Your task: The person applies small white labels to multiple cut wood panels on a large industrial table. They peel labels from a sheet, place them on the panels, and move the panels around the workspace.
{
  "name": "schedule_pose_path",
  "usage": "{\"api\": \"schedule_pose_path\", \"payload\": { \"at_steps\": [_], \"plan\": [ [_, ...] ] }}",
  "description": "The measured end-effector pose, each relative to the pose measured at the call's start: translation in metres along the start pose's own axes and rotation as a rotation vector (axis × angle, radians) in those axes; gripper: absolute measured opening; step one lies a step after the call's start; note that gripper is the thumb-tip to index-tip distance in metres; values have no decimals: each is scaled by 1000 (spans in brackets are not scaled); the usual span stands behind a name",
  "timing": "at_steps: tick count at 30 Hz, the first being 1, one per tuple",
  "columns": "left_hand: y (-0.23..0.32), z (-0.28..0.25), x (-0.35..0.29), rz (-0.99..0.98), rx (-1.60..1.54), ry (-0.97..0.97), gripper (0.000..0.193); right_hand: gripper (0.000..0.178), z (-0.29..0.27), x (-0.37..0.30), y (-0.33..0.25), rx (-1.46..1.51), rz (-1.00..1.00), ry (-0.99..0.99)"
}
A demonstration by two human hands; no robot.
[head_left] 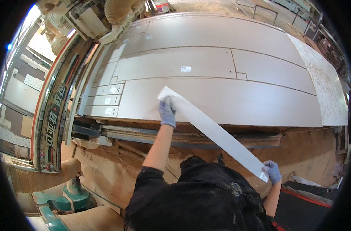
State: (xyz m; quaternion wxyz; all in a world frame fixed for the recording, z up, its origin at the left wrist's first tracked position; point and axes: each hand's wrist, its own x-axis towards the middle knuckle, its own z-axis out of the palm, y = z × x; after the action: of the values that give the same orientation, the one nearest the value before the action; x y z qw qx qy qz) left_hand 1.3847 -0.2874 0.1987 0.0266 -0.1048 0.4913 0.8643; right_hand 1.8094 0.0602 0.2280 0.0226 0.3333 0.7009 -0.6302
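Note:
A long, narrow white panel strip (216, 133) slants across the front of me, from over the machine bed down to my right side. My left hand (167, 112), in a pale purple-grey glove, is closed on its far end, above the large light-grey board (221, 98). Near my body on the right, my right hand (273, 172), gloved the same way, grips the strip's near end. The board under it is cut by dark grooves into several panels. Small white labels (186, 69) lie on some of these.
At the left stands a machine gantry (54, 104) with a red edge, and a ribbed hose (119, 11) hangs above. Sawdust covers the floor (302, 154). A green machine part (73, 198) is at the lower left. A pale sheet (318, 73) extends beyond the board's right end.

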Motion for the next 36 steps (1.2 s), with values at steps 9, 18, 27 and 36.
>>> {"api": "schedule_pose_path", "payload": {
  "at_steps": [9, 18, 27, 36],
  "plan": [
    [49, -32, 72, 110, 102, -4, 17, 23, -7, 93, -53, -61, -97, -24],
    [97, -45, 101, 67, 38, 49, 21, 18, 56, 110, -65, 53, -172, 96],
    [125, -77, 144, 15, 122, -123, 21, 18, 141, 95, -102, 322, -169, 112],
    [51, -31, 9, -281, 609, -1008, 35, 43, 290, 70, -157, 819, -438, 63]
  ]
}}
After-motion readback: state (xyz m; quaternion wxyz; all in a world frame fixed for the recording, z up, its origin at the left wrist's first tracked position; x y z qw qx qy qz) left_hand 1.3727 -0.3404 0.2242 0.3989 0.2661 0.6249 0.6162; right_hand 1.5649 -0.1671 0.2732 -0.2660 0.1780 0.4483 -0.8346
